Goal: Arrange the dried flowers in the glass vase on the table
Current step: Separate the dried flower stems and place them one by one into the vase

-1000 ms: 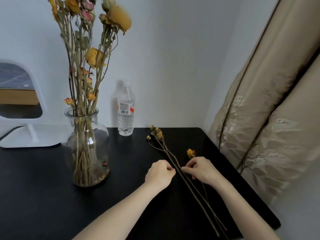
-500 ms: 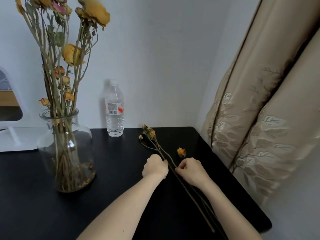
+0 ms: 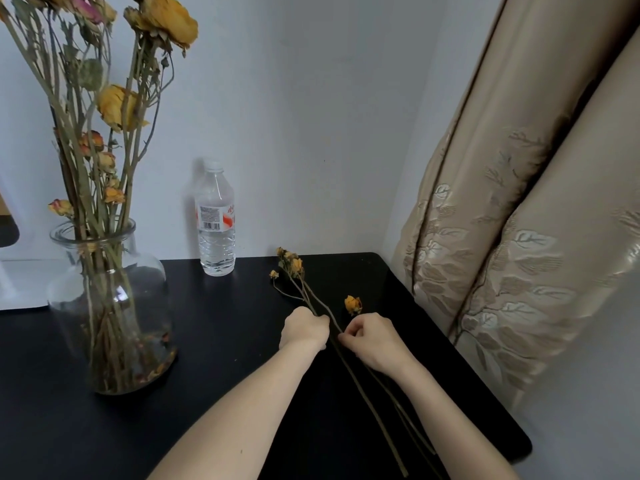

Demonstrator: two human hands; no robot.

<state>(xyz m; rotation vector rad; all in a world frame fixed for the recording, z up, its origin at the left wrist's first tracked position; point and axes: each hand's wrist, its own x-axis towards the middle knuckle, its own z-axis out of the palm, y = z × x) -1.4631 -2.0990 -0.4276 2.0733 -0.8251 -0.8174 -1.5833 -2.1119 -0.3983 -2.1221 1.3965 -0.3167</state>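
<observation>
A clear glass vase (image 3: 110, 306) stands on the black table (image 3: 225, 341) at the left, holding several tall dried yellow and pink flowers (image 3: 114, 105). A few loose dried stems (image 3: 363, 393) lie diagonally on the table at centre right, their small yellow heads (image 3: 291, 265) pointing away from me. One short yellow bloom (image 3: 352, 304) lies beside them. My left hand (image 3: 304, 329) has its fingers curled round the upper part of the stems. My right hand (image 3: 372, 339) pinches a stem just to the right of it.
A plastic water bottle (image 3: 215, 220) stands against the wall behind the stems. A beige patterned curtain (image 3: 519, 220) hangs at the table's right edge. A white object (image 3: 20, 282) sits at the far left behind the vase.
The view has shifted so the vase sits further left. Both hands stay on the loose stems, with the right hand's fingers closing tighter on a stem.
</observation>
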